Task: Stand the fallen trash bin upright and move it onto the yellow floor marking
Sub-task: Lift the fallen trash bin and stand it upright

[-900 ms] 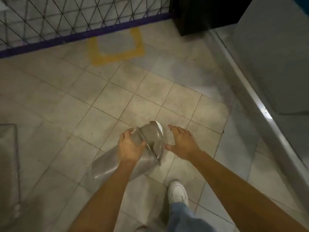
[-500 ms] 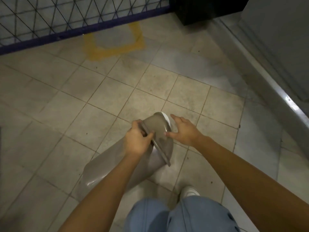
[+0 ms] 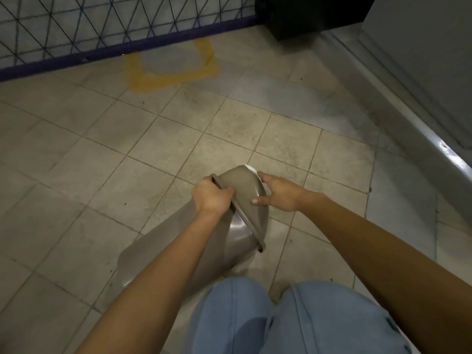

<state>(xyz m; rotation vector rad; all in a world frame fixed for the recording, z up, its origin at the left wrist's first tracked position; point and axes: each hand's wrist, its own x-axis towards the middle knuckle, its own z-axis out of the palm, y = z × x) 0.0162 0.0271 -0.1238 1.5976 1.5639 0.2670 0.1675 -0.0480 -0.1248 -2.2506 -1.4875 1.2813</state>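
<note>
I take this for a utility corridor: tiled floor, far mesh fence, painted yellow floor marking.

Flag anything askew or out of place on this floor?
The grey trash bin is tilted, not upright, held by the left hand and right hand. It sits far from the yellow floor marking by the fence. No spill visible.

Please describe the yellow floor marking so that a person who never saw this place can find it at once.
Look at the mesh fence with the purple base rail along the far edge of the tiled floor. Directly below that rail lies the yellow floor marking, a painted outline around bare floor. It is the only coloured patch on the floor.
</note>
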